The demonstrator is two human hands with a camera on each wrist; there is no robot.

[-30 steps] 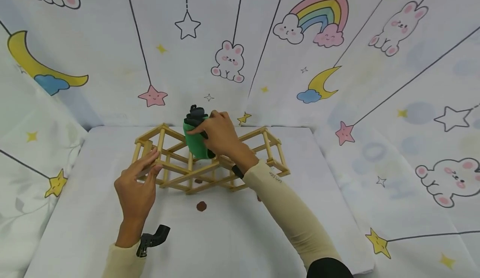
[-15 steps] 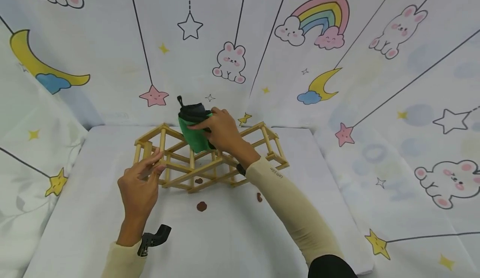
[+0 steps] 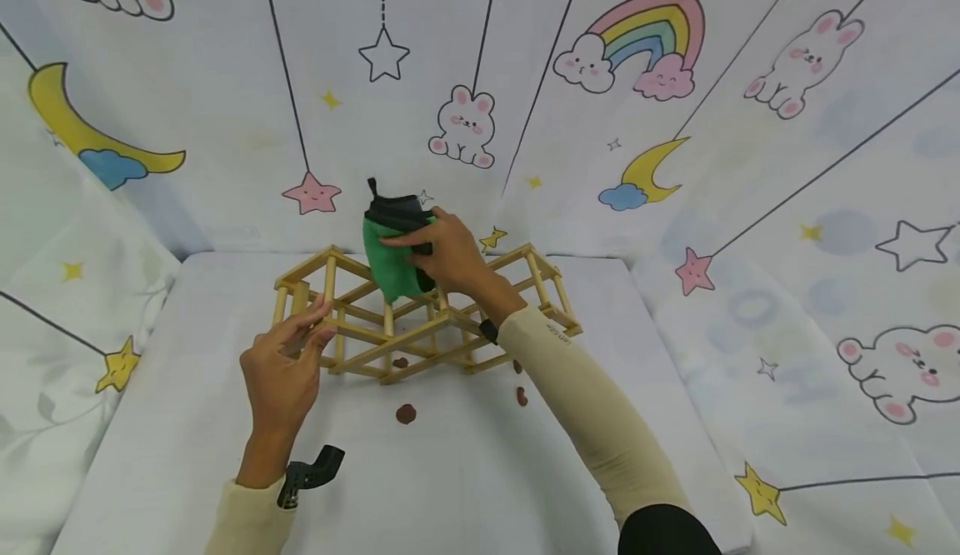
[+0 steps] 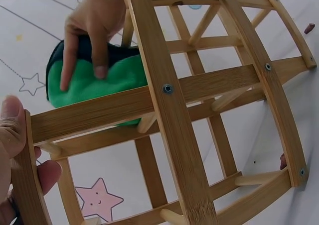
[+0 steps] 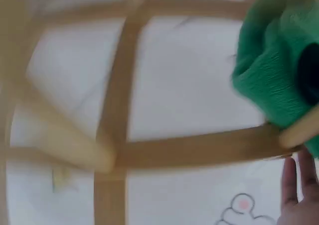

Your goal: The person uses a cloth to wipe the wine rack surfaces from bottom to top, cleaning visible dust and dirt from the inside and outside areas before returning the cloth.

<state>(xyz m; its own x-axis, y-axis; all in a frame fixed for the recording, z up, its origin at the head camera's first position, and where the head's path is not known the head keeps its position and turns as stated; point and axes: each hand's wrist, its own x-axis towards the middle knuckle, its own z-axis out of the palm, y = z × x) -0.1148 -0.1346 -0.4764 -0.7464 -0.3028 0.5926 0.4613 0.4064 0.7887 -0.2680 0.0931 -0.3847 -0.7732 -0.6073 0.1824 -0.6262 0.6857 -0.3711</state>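
A wooden slatted rack (image 3: 390, 345) with bolted crosspieces stands near the back of the white table. My left hand (image 3: 283, 367) grips a bar at its left end, thumb on one side and fingers on the other. With my right hand (image 3: 450, 259) I hold a green-and-black cloth (image 3: 390, 267), perhaps a mitt, with a small loop at its top, over the rack's middle. In the left wrist view, two fingers of that hand lie on the green cloth (image 4: 112, 83) behind a slat. The right wrist view is blurred; the cloth (image 5: 274, 80) hangs beside the bars.
Several small brown lumps lie on the white table (image 3: 465, 480), one brown lump (image 3: 406, 413) in front of the rack and another brown piece (image 3: 522, 397) to its right. A printed fabric backdrop (image 3: 247, 122) rises directly behind and at both sides.
My right hand has lifted slightly with the cloth, whose looped top now stands higher and spreads wider. My left hand keeps its grip on the rack's left end.
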